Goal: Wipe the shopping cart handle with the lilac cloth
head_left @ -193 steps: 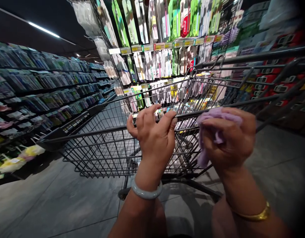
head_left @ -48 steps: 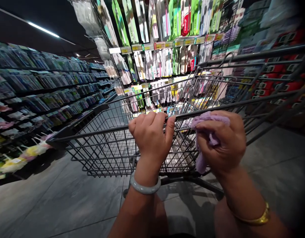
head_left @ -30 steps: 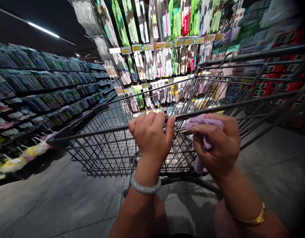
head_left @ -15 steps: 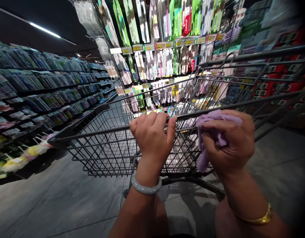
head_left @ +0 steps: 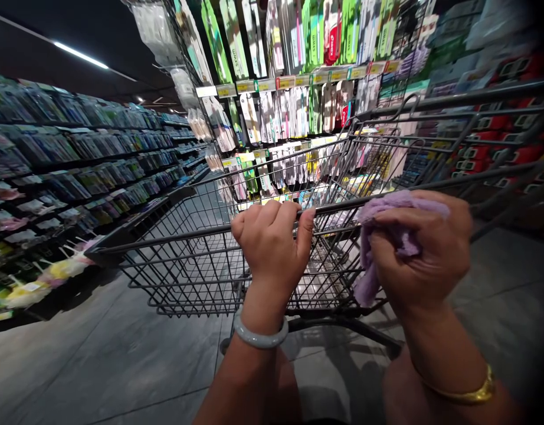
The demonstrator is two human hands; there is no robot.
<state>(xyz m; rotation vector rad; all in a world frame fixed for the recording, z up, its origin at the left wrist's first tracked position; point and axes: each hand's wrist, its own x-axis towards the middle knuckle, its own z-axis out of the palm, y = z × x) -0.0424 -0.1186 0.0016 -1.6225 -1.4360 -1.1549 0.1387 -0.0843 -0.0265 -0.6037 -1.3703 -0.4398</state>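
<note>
A dark wire shopping cart (head_left: pixel 183 277) stands side-on in front of me. My left hand (head_left: pixel 274 239) is closed over the top rail of its near side, knuckles up and thumb towards the right. Farther right along that rail, my right hand (head_left: pixel 425 248) grips a purple cloth (head_left: pixel 368 260), bunched and fuzzy. The cloth wraps over the rail and one end hangs down on the near side. My right fingertips are partly hidden by the cloth and the rail.
A rack of packaged toothbrushes (head_left: pixel 272 112) rises behind the cart. Long shelves (head_left: pixel 77 147) of packaged goods run along the left, with fluffy yellow and pink dusters (head_left: pixel 55 271) low down. Red items (head_left: pixel 484 141) fill shelves at the right. Grey floor (head_left: pixel 134 354) lies below.
My right hand has slid a little to the right along the rail with the purple cloth. My left hand and the cart have stayed in place.
</note>
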